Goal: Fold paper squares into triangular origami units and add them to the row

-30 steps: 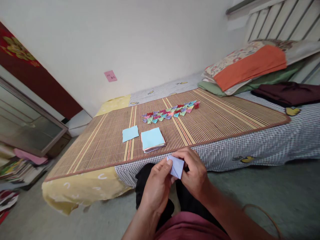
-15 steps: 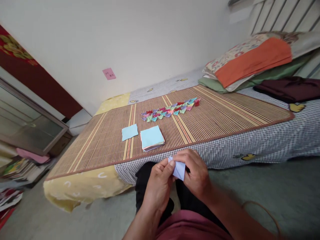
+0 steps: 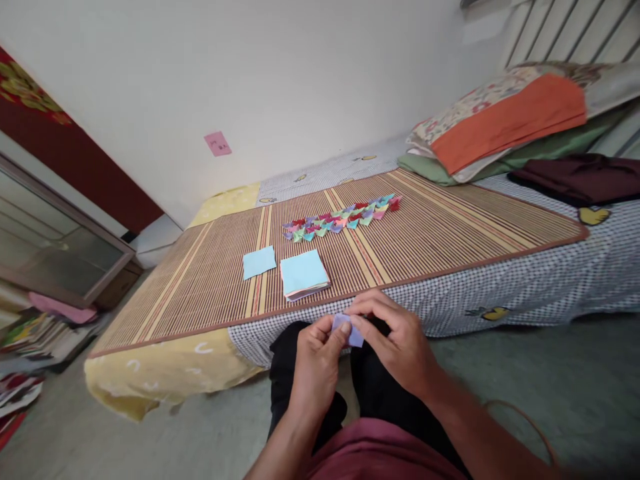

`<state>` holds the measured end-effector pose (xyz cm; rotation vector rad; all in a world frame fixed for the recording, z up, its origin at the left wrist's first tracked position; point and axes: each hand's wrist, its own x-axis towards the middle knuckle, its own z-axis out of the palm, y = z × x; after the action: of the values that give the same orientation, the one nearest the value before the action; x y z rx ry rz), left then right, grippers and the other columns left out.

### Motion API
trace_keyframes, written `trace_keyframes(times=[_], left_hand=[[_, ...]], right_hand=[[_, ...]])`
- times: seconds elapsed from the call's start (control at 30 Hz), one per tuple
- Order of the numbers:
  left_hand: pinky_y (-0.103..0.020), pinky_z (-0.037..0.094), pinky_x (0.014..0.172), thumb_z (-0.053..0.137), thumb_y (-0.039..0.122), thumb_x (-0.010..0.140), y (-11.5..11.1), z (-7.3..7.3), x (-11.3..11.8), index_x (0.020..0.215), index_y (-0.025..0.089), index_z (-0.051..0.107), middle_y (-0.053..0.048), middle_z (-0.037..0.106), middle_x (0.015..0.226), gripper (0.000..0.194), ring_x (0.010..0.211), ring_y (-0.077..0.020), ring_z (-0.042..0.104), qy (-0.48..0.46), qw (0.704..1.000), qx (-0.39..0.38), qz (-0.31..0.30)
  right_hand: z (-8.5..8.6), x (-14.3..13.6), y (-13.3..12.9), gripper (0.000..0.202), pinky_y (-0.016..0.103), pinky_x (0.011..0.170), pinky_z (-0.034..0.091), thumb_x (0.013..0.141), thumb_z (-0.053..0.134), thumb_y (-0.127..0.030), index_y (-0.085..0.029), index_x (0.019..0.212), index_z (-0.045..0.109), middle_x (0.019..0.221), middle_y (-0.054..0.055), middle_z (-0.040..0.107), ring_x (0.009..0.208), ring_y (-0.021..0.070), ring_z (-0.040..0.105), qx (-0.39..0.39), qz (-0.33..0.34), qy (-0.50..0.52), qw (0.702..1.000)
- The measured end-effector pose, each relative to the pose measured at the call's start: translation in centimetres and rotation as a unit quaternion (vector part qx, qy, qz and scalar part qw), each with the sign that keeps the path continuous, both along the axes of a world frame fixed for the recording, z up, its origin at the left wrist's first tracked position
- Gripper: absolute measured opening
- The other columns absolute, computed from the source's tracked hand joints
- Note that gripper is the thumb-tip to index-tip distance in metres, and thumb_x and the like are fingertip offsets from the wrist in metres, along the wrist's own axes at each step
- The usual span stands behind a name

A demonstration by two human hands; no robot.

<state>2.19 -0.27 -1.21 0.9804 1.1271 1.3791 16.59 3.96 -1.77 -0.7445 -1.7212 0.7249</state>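
A small folded lavender paper (image 3: pixel 356 337) is held over my lap, just off the bed's front edge. My left hand (image 3: pixel 320 357) pinches it from the left, thumb on top. From the right, my right hand (image 3: pixel 393 337) grips its upper right edge between thumb and fingers. On the mat, a stack of square papers (image 3: pixel 304 273) has a light blue sheet on top. Left of it lies a separate light blue paper (image 3: pixel 259 263). Behind them, several colourful folded paper pieces (image 3: pixel 343 219) stand in slanting rows.
A striped woven mat (image 3: pixel 210 293) covers much of the bed. Folded bedding with an orange cloth (image 3: pixel 513 120) is piled at the right, beside a dark maroon cloth (image 3: pixel 575 179). At the left are a glass-fronted cabinet (image 3: pixel 55 233) and stacked books (image 3: pixel 37 340).
The lavender paper has turned and shows a smaller area. My right thumb now lies along its upper right edge, and the right hand has shifted slightly outward.
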Motion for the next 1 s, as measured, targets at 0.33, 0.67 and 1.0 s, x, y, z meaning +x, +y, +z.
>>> trace_keyframes(times=[0.33,0.67,1.0], left_hand=[[-0.025,0.041,0.065,0.083,0.037,0.077,-0.2,0.6,0.4,0.069,0.014,0.071,0.0,0.059,0.064,0.027,0.064,-0.0136,0.049,0.039,0.999,0.001,0.015],[-0.026,0.052,0.072,0.087,0.03,0.074,-1.0,1.9,0.4,0.09,0.019,0.068,-0.004,0.072,0.087,0.028,0.077,-0.0162,0.065,0.019,0.995,0.033,0.097],[-0.027,0.049,0.072,0.081,0.032,0.081,-0.8,1.4,0.0,0.075,0.018,0.071,-0.004,0.069,0.08,0.018,0.076,-0.0168,0.061,0.068,0.992,0.056,0.093]], right_hand=[[0.6,-1.2,-0.6,0.015,0.033,0.079,0.05,0.094,0.056,-0.01,-0.02,0.088,0.064,0.089,0.005,0.062,0.088,0.0203,0.062,0.036,0.016,-0.026,0.999],[0.5,-0.3,-0.3,0.014,0.027,0.063,0.045,0.095,0.059,-0.02,-0.02,0.083,0.065,0.077,0.001,0.063,0.069,0.0158,0.057,-0.102,0.004,0.019,0.995],[0.8,-0.3,-0.5,0.014,0.027,0.064,0.044,0.095,0.06,-0.022,-0.019,0.083,0.066,0.077,0.0,0.062,0.069,0.0151,0.056,-0.115,0.027,0.028,0.993]])
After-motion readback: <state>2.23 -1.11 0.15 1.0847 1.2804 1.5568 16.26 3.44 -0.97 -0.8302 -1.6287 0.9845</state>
